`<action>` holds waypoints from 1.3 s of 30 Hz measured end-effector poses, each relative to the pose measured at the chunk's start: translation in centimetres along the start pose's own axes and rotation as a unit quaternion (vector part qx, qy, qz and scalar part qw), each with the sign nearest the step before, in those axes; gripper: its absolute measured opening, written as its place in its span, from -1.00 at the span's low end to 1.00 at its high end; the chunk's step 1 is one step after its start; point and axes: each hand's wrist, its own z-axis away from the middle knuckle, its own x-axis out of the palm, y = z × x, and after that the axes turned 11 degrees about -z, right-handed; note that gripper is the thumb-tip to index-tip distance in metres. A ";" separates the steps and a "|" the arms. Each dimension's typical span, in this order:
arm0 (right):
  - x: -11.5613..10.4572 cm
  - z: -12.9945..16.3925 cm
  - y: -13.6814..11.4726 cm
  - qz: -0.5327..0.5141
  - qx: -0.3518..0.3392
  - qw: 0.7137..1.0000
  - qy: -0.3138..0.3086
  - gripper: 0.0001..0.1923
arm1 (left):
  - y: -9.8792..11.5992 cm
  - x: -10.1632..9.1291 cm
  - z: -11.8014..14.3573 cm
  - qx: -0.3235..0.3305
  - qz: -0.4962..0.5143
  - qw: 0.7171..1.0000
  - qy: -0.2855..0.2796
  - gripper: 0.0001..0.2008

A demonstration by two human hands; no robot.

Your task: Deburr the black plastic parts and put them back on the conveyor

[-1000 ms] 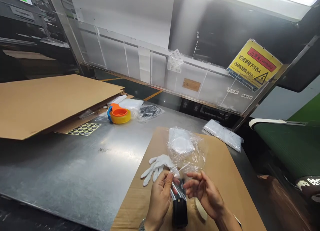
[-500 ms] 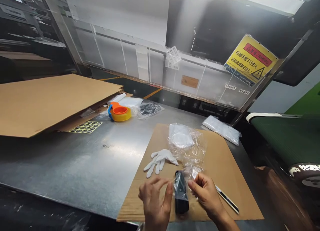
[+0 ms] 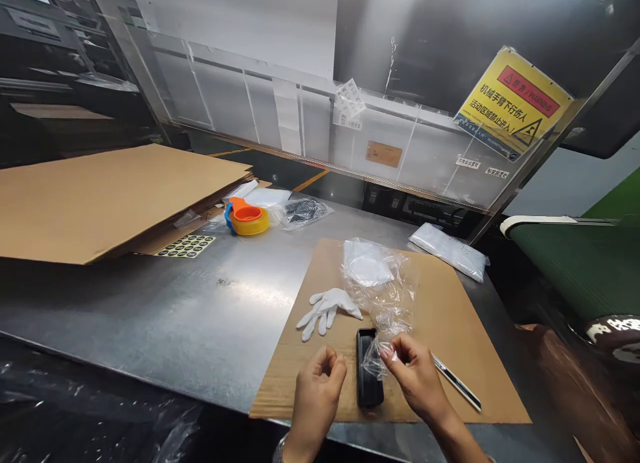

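Observation:
A long black open-topped plastic part [image 3: 370, 391] lies on the cardboard sheet [image 3: 280, 389] between my hands. My right hand [image 3: 417, 379] pinches a piece of clear plastic film [image 3: 374, 359], which hangs over the part's right side. To the left of the part, my left hand [image 3: 320, 393] is closed with thumb and fingers together; whether anything thin is between them I cannot make out. A white glove [image 3: 330, 309] lies beyond my left hand. Crumpled clear plastic [image 3: 393, 309] spreads past the part, by a folded white item [image 3: 365, 263]. A utility knife [image 3: 457, 383] rests right of my right hand.
On the metal table [image 3: 240, 329] are a tape dispenser [image 3: 249, 216], a sticker sheet [image 3: 187, 246], a bagged dark item [image 3: 303, 213] and a plastic-wrapped white pack [image 3: 450, 251]. Large cardboard sheets [image 3: 120, 196] are stacked at left. A green conveyor belt [image 3: 575, 263] runs at right.
My left hand's fingers have closed from a spread pose. The film has come off most of the black part, baring its hollow top. My right hand keeps its pinch on the film.

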 end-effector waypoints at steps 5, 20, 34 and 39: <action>1.3 -0.2 -0.3 0.087 -0.047 0.994 -0.039 -0.76 | 0.4 0.3 0.4 0.031 0.041 0.994 -0.096 -0.67; 2.6 -0.1 1.1 0.346 -0.245 0.902 -0.082 -0.67 | -3.2 -0.6 -1.0 0.381 -0.346 0.843 0.157 -0.67; 0.9 3.7 5.3 0.358 -0.007 0.932 -0.055 -0.67 | -4.3 -3.8 -0.6 0.163 -0.425 0.888 0.064 -0.74; 1.9 5.0 5.0 0.089 0.086 0.976 -0.180 -0.52 | -2.9 -4.2 -1.6 0.152 -0.361 0.919 -0.048 -0.71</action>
